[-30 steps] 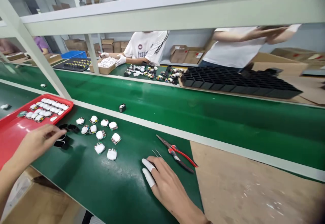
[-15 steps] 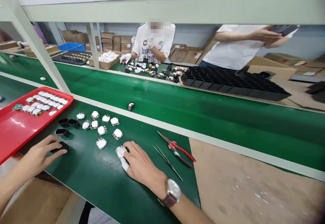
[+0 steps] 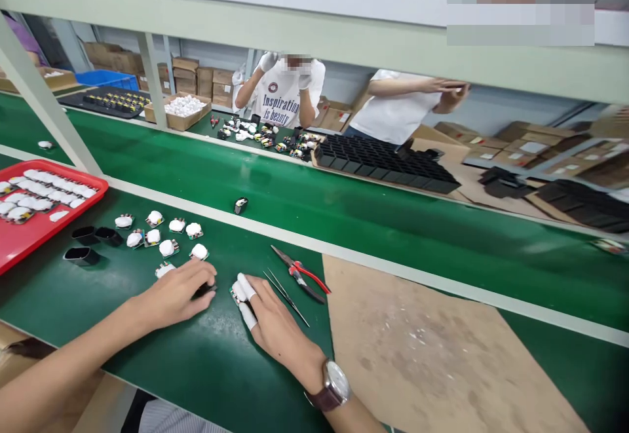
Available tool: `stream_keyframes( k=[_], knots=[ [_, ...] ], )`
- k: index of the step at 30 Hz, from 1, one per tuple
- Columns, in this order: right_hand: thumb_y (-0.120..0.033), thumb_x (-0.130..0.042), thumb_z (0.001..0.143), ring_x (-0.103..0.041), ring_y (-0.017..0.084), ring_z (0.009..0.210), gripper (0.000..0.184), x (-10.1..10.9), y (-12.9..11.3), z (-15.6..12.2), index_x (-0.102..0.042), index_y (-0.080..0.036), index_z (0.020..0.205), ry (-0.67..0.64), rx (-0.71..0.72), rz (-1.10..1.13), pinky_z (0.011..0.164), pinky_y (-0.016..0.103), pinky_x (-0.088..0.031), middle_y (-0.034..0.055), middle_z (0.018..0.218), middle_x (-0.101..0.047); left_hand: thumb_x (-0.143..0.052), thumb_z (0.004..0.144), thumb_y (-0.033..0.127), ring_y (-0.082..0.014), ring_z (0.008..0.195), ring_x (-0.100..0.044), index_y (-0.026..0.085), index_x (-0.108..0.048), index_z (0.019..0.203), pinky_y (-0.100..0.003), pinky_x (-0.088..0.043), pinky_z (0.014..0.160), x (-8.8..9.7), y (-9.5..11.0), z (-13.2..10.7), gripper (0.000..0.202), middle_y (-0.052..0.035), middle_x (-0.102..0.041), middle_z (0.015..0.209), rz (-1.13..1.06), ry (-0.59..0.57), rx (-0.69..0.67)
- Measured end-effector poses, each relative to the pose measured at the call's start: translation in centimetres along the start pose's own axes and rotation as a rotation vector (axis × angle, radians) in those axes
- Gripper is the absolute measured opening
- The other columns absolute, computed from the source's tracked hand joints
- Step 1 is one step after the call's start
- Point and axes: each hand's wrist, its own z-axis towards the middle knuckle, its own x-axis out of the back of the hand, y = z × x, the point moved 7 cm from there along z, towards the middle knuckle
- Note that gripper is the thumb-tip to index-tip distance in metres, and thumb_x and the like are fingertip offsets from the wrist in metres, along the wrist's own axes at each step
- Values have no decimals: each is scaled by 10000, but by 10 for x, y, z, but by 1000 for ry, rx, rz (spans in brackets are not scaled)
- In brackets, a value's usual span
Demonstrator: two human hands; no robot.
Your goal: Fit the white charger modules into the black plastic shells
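My left hand (image 3: 179, 292) is closed round a small black plastic case, mostly hidden by the fingers. A short way to its right, my right hand (image 3: 268, 312), with white covers on two fingers, pinches a small circuit board (image 3: 238, 293) topped with a white pad. Several similar boards (image 3: 168, 247) with white tops lie beyond my left hand, one of them partly behind it. Black cases (image 3: 82, 257) stand open end up on the green bench, left of those boards. Tweezers (image 3: 287, 299) and red-and-black pliers (image 3: 301, 274) rest just beyond my right hand.
A red tray (image 3: 59, 240) with rows of boards sits at the left. Past a pale rail runs a green conveyor (image 3: 344, 223) carrying a filled case (image 3: 240, 205). Cardboard (image 3: 417, 354) covers the bench at right. A co-worker (image 3: 282, 92) sits opposite; another person (image 3: 393, 105) stands nearby.
My left hand has moved right, away from the standing cases, carrying a black case towards my right hand. The board in my right hand now shows. The view has swung to the right.
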Motion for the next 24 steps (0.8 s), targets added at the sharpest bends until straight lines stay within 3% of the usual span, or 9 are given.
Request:
stream_keyframes(
  k=[2,5,8,11,17,21,24],
  knots=[
    [-89,-488,1029,-606,304,1271,542,4,0,3,-418,-181,1559,18,18,-8,1076,529,-583,180,1400,-602,-629,963,223,-269,1022,-714,241,-655,1115,-383,-587,879,-15,-6,19,155,-89,-730,1128,-34,36,38],
    [-155,-524,1045,-629,302,1160,494,6,4,3,-442,-173,1532,45,-9,-30,1013,524,-607,163,1305,-630,-666,966,300,-286,1048,-708,245,-602,1314,-400,-574,881,-28,-19,30,358,-102,-713,1218,-64,95,108],
    [-259,-570,1057,-637,308,1135,574,6,10,-1,-357,-177,1583,78,-53,-23,994,545,-610,154,1271,-638,-739,944,423,-246,902,-697,259,-517,1462,-371,-568,811,-34,-30,23,587,-78,-710,1127,-146,110,171],
    [-262,-584,1049,-620,316,1213,607,6,11,-4,-332,-197,1598,90,-45,-6,1034,559,-593,166,1357,-615,-798,897,464,-210,781,-642,259,-491,1503,-337,-556,740,-34,-35,12,709,-33,-679,961,-229,106,181],
    [-139,-489,1048,-630,308,1215,585,6,7,-5,-334,-217,1606,96,-11,1,1020,541,-603,163,1362,-641,-839,859,423,-225,866,-670,264,-540,1505,-341,-578,796,-32,-30,12,729,-94,-705,1151,-342,101,138],
    [-159,-520,1049,-633,309,1189,546,6,9,-7,-368,-196,1573,117,-30,-13,1000,541,-612,163,1326,-656,-815,878,375,-229,875,-687,269,-535,1523,-351,-595,828,-34,-31,13,712,-87,-717,1133,-337,96,144],
    [-156,-540,1040,-605,322,1239,514,6,8,-9,-407,-182,1536,105,-39,-26,1043,561,-587,172,1368,-631,-781,905,336,-241,931,-703,281,-481,1566,-382,-608,881,-36,-30,11,728,-107,-705,1239,-292,71,130]
  ],
)
